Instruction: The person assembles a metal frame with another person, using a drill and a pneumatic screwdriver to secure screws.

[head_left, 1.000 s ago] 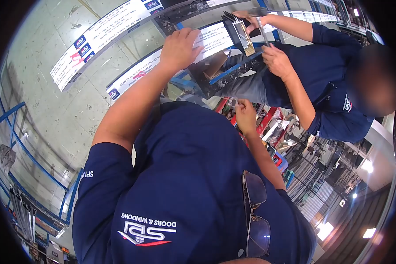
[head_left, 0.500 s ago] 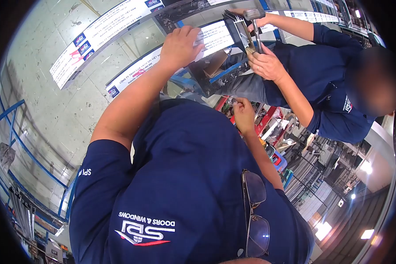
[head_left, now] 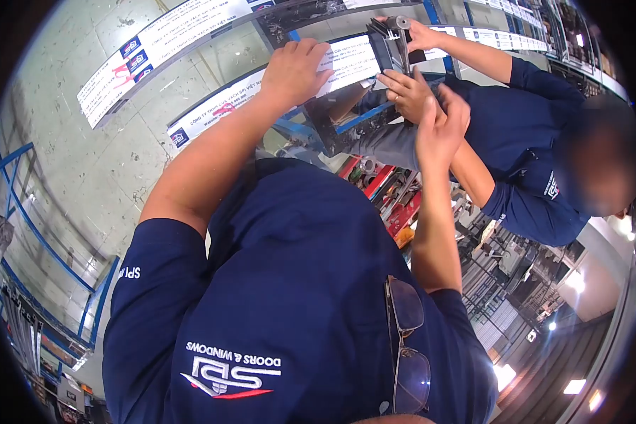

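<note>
My left hand [head_left: 297, 72] lies on a long metal profile [head_left: 222, 113] covered with white printed film, its fingers bent over the far edge and the thumb on the near side. My right hand [head_left: 442, 131] is raised in front of the co-worker's forearm, fingers bent and apart, with nothing visible in it. At the profile's right end is a dark corner piece [head_left: 383, 53]. One of the co-worker's hands [head_left: 408, 95] touches that end; the other [head_left: 422, 37] is beside a hammer [head_left: 401, 24], partly hidden there.
A second film-covered profile [head_left: 184, 35] runs farther back. The co-worker [head_left: 537, 155] stands close on the right. A red rack [head_left: 381, 187] with tools and parts lies below the frame. Blue metal racks [head_left: 46, 233] stand at the left.
My right hand has risen from low by the red rack, where its fingers were pinched, and has opened. The co-worker's hammer has shifted and shows less. My left hand stays on the profile.
</note>
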